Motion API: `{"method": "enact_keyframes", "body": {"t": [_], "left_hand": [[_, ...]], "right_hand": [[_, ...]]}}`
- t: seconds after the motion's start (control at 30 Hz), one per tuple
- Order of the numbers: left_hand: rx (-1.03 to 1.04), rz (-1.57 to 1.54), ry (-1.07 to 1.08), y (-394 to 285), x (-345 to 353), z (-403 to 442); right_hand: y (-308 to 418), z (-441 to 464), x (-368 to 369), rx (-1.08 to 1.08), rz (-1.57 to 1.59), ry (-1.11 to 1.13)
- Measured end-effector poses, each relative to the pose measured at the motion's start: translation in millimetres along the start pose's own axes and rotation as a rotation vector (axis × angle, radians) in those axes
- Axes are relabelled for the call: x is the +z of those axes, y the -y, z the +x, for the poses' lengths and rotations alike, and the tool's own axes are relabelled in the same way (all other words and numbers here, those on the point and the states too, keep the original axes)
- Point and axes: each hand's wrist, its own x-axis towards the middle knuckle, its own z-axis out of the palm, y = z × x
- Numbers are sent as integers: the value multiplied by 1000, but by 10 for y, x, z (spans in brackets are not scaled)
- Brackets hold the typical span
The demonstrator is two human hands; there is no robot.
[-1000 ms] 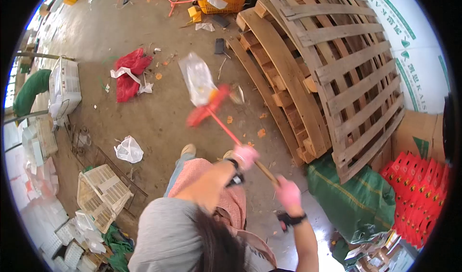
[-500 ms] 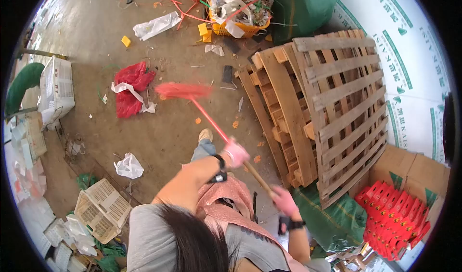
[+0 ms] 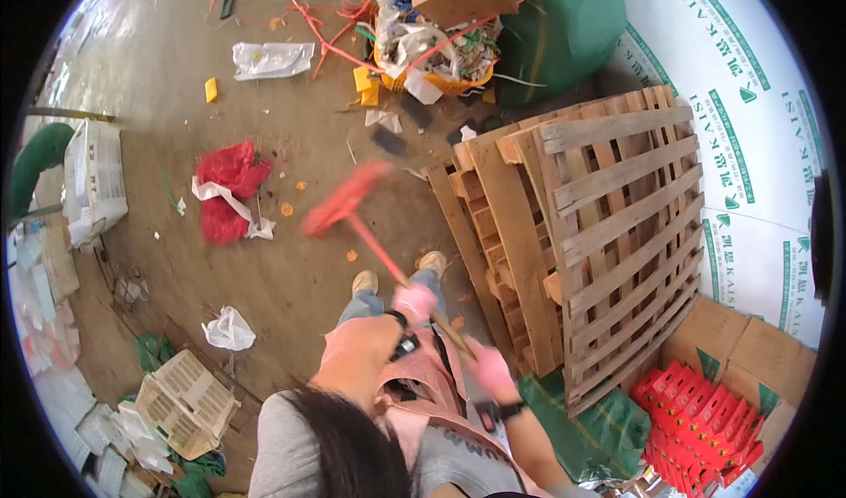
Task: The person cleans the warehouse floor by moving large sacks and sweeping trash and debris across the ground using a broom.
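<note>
A broom (image 3: 348,200) with a red head and a red-and-wood handle slants across the floor ahead of me. My left hand (image 3: 414,306), in a pink glove, is closed round the middle of the handle. Closer to its upper end, my right hand (image 3: 493,372), gloved in pink too, grips the wooden part. Motion blurs the broom head, and I cannot tell whether its bristles touch the floor. A crumpled red bag (image 3: 233,176) with a white strip lies to the left of the head. Several orange scraps (image 3: 287,209) are scattered near the bristles.
Wooden pallets (image 3: 617,225) lean along the right, beside a stack of red boxes (image 3: 696,419). An overfull yellow basket (image 3: 471,84) stands ahead, with red strapping (image 3: 300,9) trailing from it. White crates (image 3: 97,181) are on the left. A plastic bag (image 3: 229,329) lies nearby.
The broom head has swung from nearly crosswise to a slant, and moved lower in view. Both hands have kept their grip. A second shoe now shows, and the view has shifted slightly.
</note>
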Motion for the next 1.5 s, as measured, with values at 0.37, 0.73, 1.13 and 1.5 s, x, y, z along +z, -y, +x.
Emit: {"method": "enact_keyframes", "body": {"t": [0.37,0.73,1.13,1.5], "left_hand": [[-250,15,-193,507,-1800,150],[325,-99,164,330,-2026,974],[6,-207,171,2917,-2367,148],[-156,-195,175,2954,-2551,230]], "right_hand": [[896,582,-1698,-254,-91,60],[1197,500,-2105,142,-14,57],[3255,2046,-1669,173,200,643],[3079,2472,-1735,-282,-222,513]]}}
